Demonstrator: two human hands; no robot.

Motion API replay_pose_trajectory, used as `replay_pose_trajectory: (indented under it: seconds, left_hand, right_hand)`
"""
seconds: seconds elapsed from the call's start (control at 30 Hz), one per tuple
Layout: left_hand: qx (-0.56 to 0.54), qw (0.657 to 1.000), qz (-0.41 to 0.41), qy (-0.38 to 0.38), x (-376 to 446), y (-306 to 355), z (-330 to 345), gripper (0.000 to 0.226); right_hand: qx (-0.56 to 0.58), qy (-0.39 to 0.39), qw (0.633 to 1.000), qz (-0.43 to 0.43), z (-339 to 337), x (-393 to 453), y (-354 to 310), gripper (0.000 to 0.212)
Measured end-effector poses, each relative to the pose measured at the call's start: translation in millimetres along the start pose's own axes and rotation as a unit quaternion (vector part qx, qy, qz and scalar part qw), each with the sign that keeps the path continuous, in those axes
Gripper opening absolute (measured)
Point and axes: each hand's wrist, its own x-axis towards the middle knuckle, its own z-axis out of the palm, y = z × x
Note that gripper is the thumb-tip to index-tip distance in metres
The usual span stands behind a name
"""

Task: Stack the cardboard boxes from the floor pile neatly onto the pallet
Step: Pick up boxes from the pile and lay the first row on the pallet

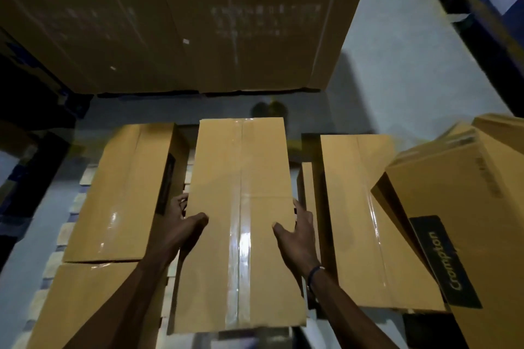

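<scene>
Fingers of the left hand (181, 224) and right hand (297, 224) curl around opposite long sides of a taped cardboard box (241, 207), thumbs on top, fingertips hidden. It sits between boxes on a slatted pallet (71, 212), mostly covered; dark blurred cartons (198, 22) loom beyond.

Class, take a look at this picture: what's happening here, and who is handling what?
A person is holding a taped cardboard box between both hands: the left hand grips its left edge and the right hand its right edge. The box is above a slatted pallet, between a box on the left and another on the right. A tilted box labelled Crompton sits further right.
</scene>
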Motion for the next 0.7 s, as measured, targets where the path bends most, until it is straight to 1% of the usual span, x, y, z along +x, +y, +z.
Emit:
replay_pose_trajectory:
  seconds: [0.07, 0.2, 0.3, 0.4, 0.5, 0.6, 0.7]
  left_hand:
    - [-0.01, 1.0, -0.005, -0.002, 31.9, -12.1, 21.8, 0.068]
    - [-0.014, 1.0, -0.024, 0.002, 89.3, -50.2, 61.4, 0.066]
    - [-0.029, 0.998, -0.053, 0.002, 115.2, -72.4, 86.2, 0.061]
    - [-0.029, 0.998, -0.051, -0.001, 132.0, -87.2, 102.4, 0.057]
    - [-0.025, 0.998, -0.052, -0.01, 147.9, -105.2, 108.8, 0.061]
    - [-0.017, 0.998, -0.052, -0.02, 155.7, -122.7, 112.4, 0.069]
    - [-0.021, 0.999, -0.043, -0.022, 157.8, -129.6, 114.1, 0.072]
  right_hand:
    - [-0.004, -0.001, 1.0, 0.003, 10.9, 33.9, 25.4, 0.075]
    - [-0.008, -0.001, 1.0, 0.011, 30.4, 86.6, 73.4, 0.079]
    - [-0.013, -0.008, 1.0, 0.017, 40.1, 113.6, 100.1, 0.08]
    - [-0.015, -0.017, 0.999, 0.03, 46.6, 129.4, 120.2, 0.081]
    - [-0.02, -0.029, 0.999, 0.04, 52.6, 137.0, 139.6, 0.083]
    - [-0.034, -0.038, 0.997, 0.055, 58.3, 139.5, 154.4, 0.088]
    - [-0.048, -0.046, 0.996, 0.053, 63.2, 140.5, 161.3, 0.091]
